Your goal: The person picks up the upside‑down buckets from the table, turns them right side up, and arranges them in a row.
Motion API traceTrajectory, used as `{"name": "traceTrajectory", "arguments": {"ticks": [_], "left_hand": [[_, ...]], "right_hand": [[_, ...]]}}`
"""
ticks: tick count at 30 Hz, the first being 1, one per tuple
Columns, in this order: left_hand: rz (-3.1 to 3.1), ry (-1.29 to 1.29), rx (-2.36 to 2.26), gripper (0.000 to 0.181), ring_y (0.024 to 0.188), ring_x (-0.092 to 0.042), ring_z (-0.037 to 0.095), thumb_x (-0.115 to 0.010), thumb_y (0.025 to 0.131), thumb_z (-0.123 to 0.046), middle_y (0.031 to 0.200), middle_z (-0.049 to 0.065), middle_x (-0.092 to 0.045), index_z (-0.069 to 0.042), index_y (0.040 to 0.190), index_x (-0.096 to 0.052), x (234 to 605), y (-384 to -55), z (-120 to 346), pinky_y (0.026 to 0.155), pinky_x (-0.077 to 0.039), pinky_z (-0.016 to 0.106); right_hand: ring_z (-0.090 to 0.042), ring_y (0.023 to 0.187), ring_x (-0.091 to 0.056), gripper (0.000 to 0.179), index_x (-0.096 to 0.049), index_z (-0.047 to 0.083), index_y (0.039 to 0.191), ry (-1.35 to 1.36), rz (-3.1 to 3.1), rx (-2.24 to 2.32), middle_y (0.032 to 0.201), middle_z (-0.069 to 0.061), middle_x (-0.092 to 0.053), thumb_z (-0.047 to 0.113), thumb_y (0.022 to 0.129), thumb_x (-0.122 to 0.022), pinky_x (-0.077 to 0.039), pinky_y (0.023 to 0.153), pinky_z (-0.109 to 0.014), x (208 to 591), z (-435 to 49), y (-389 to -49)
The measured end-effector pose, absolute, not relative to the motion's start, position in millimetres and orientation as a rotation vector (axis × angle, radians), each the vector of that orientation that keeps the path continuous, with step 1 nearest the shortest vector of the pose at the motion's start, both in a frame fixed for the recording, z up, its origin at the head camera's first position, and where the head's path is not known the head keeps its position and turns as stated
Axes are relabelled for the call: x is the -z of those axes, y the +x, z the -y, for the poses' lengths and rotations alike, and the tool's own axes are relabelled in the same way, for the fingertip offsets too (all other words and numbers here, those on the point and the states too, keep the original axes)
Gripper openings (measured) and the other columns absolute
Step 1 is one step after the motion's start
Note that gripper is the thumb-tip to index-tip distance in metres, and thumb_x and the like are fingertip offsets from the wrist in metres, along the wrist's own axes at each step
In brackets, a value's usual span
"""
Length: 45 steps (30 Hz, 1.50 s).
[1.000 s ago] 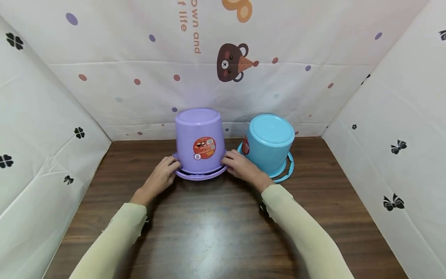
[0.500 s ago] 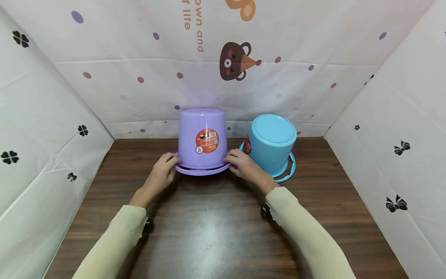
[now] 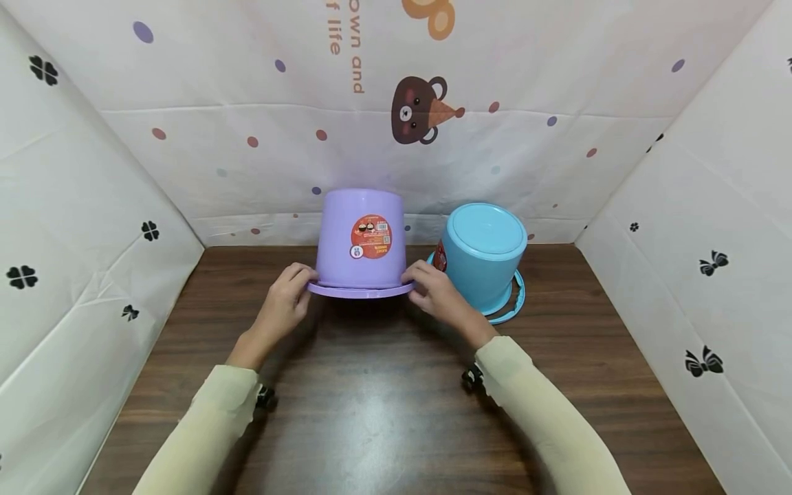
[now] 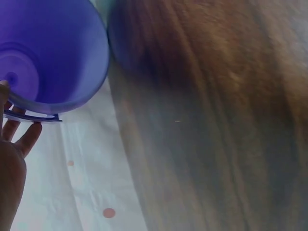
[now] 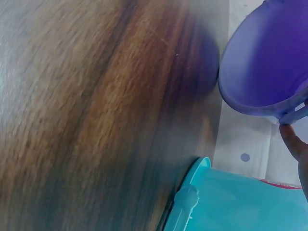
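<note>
Both the left hand [image 3: 284,299] and right hand [image 3: 438,294] pinch the purple bucket [image 3: 346,237] at mid-frame, its mouth tipped toward the lower edge, so turning it over looks begun, not finished, while the blue bucket [image 3: 485,258], at centre right, stands upside down, ungrasped

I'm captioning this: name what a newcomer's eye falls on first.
In the head view, an upturned purple bucket held between the left hand and right hand dominates the middle. To its right, an upturned blue bucket stands on the brown table. Above them, a bear face is printed on the backdrop.
</note>
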<state>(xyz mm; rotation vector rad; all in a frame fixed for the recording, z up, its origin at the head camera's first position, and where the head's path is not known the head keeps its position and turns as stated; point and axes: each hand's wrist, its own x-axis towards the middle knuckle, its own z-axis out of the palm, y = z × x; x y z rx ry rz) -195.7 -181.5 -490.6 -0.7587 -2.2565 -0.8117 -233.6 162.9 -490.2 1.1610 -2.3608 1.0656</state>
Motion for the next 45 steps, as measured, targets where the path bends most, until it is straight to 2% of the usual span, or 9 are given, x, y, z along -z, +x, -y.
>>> {"name": "traceTrajectory", "arguments": {"ticks": [5,10,18,24,27,39,45], "left_hand": [[2.266,-0.759,0.842,0.036,0.101,-0.062,0.027,-0.061,0.08,0.025,0.104,0.012,-0.065,-0.001,0.103,-0.069,482.1,-199.2,179.5,0.085,-0.053,0.039],[2.285,-0.74,0.871,0.034,0.096,-0.063,0.023,-0.062,0.081,0.024,0.103,0.011,-0.066,-0.001,0.103,-0.069,471.8,-199.8,179.4,0.081,-0.052,0.035],[2.338,-0.723,0.951,0.021,0.089,-0.06,0.019,-0.073,0.089,0.011,0.101,0.008,-0.066,-0.004,0.104,-0.07,452.3,-202.0,184.1,0.076,-0.05,0.031],[2.309,-0.791,1.004,0.019,0.085,-0.058,0.014,-0.076,0.088,0.008,0.098,0.008,-0.067,-0.003,0.103,-0.071,443.3,-215.2,191.0,0.071,-0.045,0.014],[2.286,-0.83,1.053,0.02,0.084,-0.057,0.013,-0.076,0.087,0.009,0.096,0.009,-0.067,-0.002,0.103,-0.071,439.0,-221.4,194.1,0.07,-0.045,0.009],[2.372,-0.834,1.127,0.021,0.084,-0.058,0.011,-0.075,0.089,0.008,0.098,0.006,-0.067,-0.004,0.106,-0.072,420.2,-220.0,196.5,0.071,-0.048,0.012],[2.412,-0.846,1.149,0.023,0.085,-0.06,0.013,-0.074,0.089,0.008,0.1,0.005,-0.067,-0.004,0.108,-0.071,410.2,-216.5,195.7,0.073,-0.05,0.013]], "right_hand": [[-0.018,0.092,-0.059,0.025,-0.07,0.008,0.104,1.102,2.333,-1.134,0.106,-0.007,-0.065,-0.009,0.086,-0.067,-0.057,0.073,-0.042,485.0,-163.6,-234.3],[-0.019,0.094,-0.059,0.023,-0.069,0.007,0.104,1.076,2.334,-1.155,0.105,-0.007,-0.065,-0.008,0.087,-0.067,-0.056,0.076,-0.051,478.8,-163.0,-234.3],[-0.017,0.093,-0.059,0.022,-0.071,0.006,0.106,1.007,2.351,-1.21,0.104,-0.006,-0.067,-0.006,0.088,-0.066,-0.056,0.078,-0.037,468.8,-159.0,-233.7],[-0.017,0.094,-0.06,0.016,-0.07,0.008,0.106,0.942,2.4,-1.268,0.105,-0.004,-0.066,-0.002,0.093,-0.067,-0.059,0.08,-0.042,461.5,-155.2,-235.4],[-0.017,0.096,-0.062,0.016,-0.071,0.009,0.107,0.91,2.426,-1.302,0.106,-0.004,-0.066,0.001,0.094,-0.068,-0.061,0.082,-0.043,459.2,-153.8,-237.1],[-0.017,0.096,-0.061,0.019,-0.071,0.011,0.112,0.881,2.465,-1.451,0.108,-0.004,-0.067,0.002,0.095,-0.069,-0.057,0.079,-0.033,452.6,-156.0,-233.9],[-0.023,0.098,-0.062,0.021,-0.069,0.008,0.117,0.839,2.496,-1.593,0.112,-0.009,-0.066,0.005,0.097,-0.07,-0.057,0.078,-0.028,443.9,-159.1,-227.9]]}}
